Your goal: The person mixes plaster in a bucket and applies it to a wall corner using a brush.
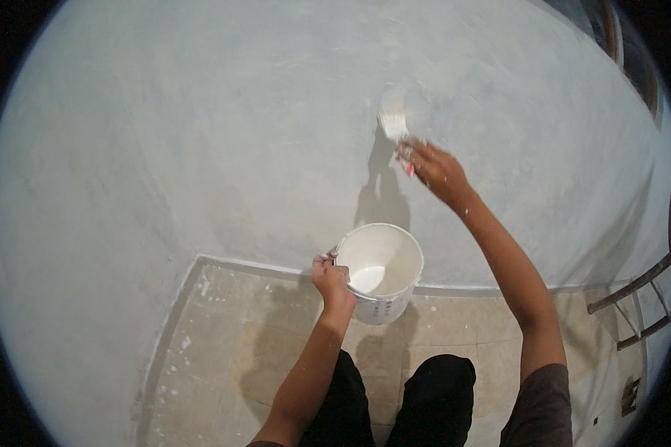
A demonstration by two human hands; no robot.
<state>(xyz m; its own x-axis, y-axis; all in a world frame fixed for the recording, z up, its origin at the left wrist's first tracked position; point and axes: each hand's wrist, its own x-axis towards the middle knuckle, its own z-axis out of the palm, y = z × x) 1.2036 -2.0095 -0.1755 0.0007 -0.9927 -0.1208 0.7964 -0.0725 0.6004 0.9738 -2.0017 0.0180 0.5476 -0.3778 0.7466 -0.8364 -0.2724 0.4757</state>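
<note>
My right hand (434, 167) is closed round the handle of a paintbrush (393, 124), raised against the pale grey-blue wall (276, 134). The bristles are coated white and rest at a fresh whitish patch on the wall; paint specks dot my fingers and wrist. Lower down, my left hand (332, 277) grips the rim and handle side of a white plastic bucket (406, 287). The bucket tilts slightly toward me, and white paint (368, 279) lies at its bottom. Its outer side carries dark markings.
Beige floor tiles (209, 328) spattered with white meet the wall along a low skirting (276, 270). At the right stands a ladder-like frame (634, 305). A dark framed opening (611, 37) is at the upper right. My knees (432, 395) show below the bucket.
</note>
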